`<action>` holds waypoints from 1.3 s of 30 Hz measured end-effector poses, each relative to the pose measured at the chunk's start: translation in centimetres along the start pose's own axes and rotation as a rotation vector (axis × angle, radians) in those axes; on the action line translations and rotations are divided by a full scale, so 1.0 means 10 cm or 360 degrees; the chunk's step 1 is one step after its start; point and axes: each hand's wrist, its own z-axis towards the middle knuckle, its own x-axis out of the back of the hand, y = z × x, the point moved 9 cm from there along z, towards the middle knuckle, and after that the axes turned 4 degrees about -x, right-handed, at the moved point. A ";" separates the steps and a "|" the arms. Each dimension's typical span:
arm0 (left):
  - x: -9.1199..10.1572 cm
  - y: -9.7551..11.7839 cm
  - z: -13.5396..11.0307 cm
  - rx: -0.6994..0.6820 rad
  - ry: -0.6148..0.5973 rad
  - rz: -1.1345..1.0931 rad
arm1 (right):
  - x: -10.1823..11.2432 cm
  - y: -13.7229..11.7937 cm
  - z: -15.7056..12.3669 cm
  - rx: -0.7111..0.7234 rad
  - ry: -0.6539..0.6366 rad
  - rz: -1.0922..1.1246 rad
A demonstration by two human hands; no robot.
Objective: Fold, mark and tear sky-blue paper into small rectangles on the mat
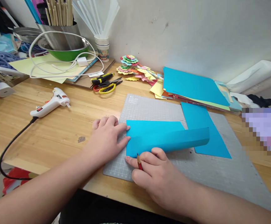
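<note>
A sheet of blue paper lies on the grey cutting mat, its near side curled up and over toward the right. My left hand rests at the sheet's left edge, thumb and index fingertips apart and touching it, the other fingers spread on the mat and table. In my right hand is a red and black pencil, its sharpened tip pointing up by the paper's near edge. The right index fingertip sits near the sheet's lower left corner. A second blue paper piece lies flat on the mat to the right.
A white glue gun with a black cord lies at left. Behind are scissors, yellow-black pliers, paper flowers, a stack of coloured paper, paper cups and a green bowl with a metal container.
</note>
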 end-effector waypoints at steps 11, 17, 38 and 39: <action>-0.04 0.03 -0.04 -0.0059 0.0044 0.0047 | -0.12 -0.14 -0.09 -0.0318 -0.0236 -0.0230; -0.04 0.04 -0.03 -0.0070 0.0048 0.0092 | -0.19 -0.19 -0.09 -0.0262 -0.0363 -0.0398; -0.05 0.03 -0.02 -0.0088 0.0040 0.0088 | 0.11 -0.07 -0.20 -0.0658 -0.0044 -0.0538; -0.05 0.03 -0.02 -0.0090 0.0041 0.0086 | 0.12 -0.06 -0.20 -0.0673 -0.0038 -0.0519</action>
